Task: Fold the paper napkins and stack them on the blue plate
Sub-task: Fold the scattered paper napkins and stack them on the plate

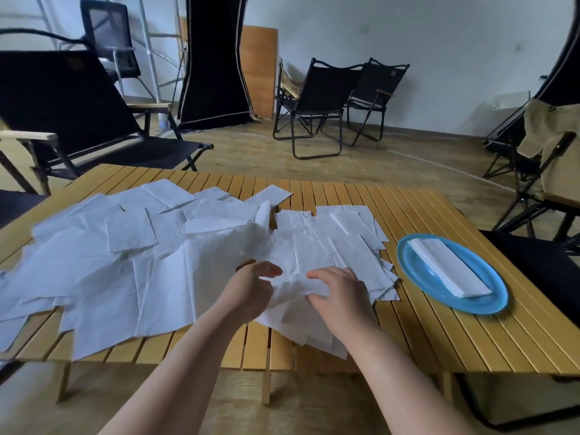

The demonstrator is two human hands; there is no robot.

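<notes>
Hands (251, 287) (339, 293) pinch one unmarked napkin (292, 287); blue plate (417, 271) nearby.

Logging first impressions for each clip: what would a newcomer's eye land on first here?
First, the sprawl of unfolded white paper napkins covering the left and middle of the slatted wooden table. Next, the blue plate at the right, holding folded napkins. At the near edge both hands, left hand and right hand, grip one napkin between them.

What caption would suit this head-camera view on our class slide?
Both hands, left and right, pinch a napkin from the loose pile; folded napkins lie on the blue plate.
</notes>
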